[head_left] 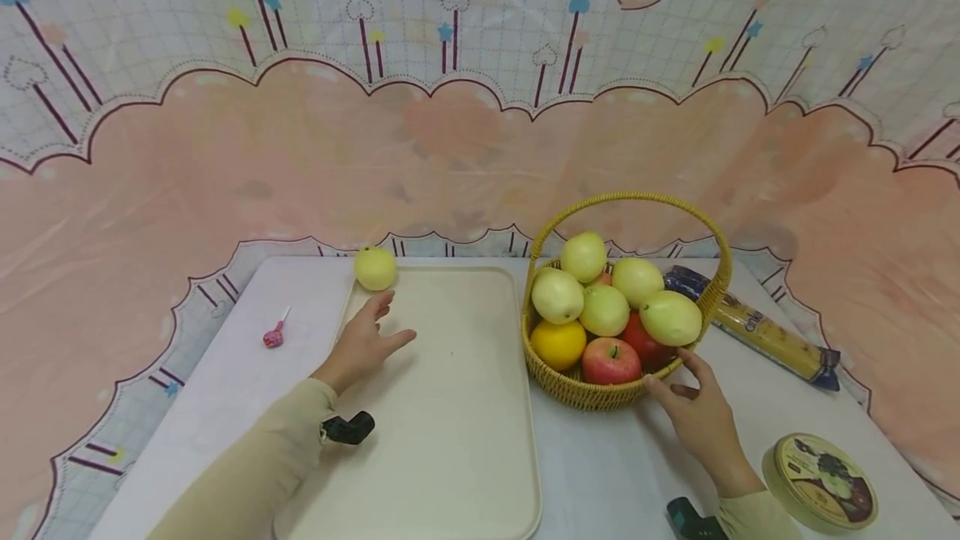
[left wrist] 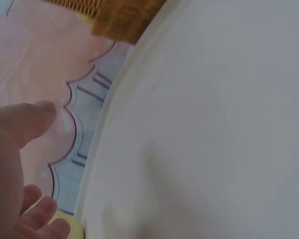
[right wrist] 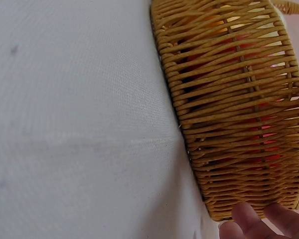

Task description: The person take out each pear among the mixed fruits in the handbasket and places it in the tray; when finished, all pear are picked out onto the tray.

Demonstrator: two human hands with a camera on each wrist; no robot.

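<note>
My left hand (head_left: 365, 346) hovers over the left side of a cream tray (head_left: 450, 440), thumb and fingers spread with nothing between them. Just beyond its fingertips, a round yellow-green fruit (head_left: 375, 268) sits at the tray's far left corner. My right hand (head_left: 697, 415) touches the front right of a wicker basket (head_left: 581, 394), thumb and forefinger at the rim. In the right wrist view, fingertips (right wrist: 246, 219) lie against the woven side. The basket holds several pale green fruits (head_left: 606, 311), red apples (head_left: 611, 361) and an orange-yellow fruit (head_left: 558, 345).
A pink-wrapped lollipop (head_left: 274, 335) lies left of the tray. Behind the basket on the right is a long yellow and blue packet (head_left: 765, 330). A round tin (head_left: 825, 480) stands near the right forearm. A patterned cloth (head_left: 450, 157) hangs behind the white table.
</note>
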